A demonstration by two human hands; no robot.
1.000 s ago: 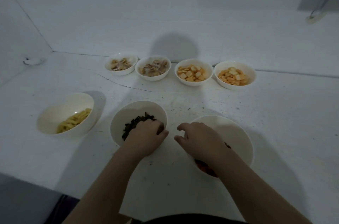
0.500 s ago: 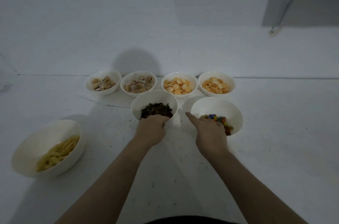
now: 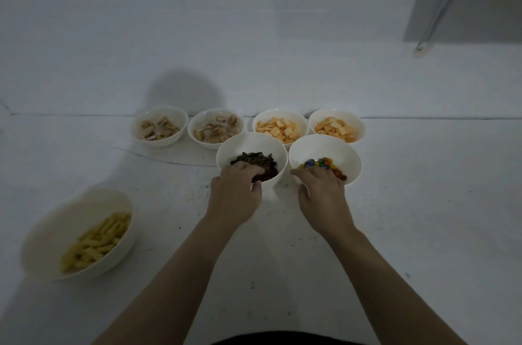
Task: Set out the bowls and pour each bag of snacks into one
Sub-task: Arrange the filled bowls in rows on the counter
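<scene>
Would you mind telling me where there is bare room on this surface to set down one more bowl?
Bare surface lies right of the candy bowl, and between the yellow-stick bowl and the left hand. It is crowded at the back row, where the dark-snack bowl nearly touches its neighbours.

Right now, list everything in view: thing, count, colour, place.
back-row bowls: four, white, along the far wall; two hold pale brown snacks, two orange crackers.
dark-snack bowl: one, white, centre, before the row.
candy bowl: one, white, right of it, coloured candies inside.
yellow-stick bowl: one, white, near left.
surface: one, white, speckled.
left hand: fingers grip the dark-snack bowl's near rim.
right hand: fingers grip the candy bowl's near rim.
</scene>
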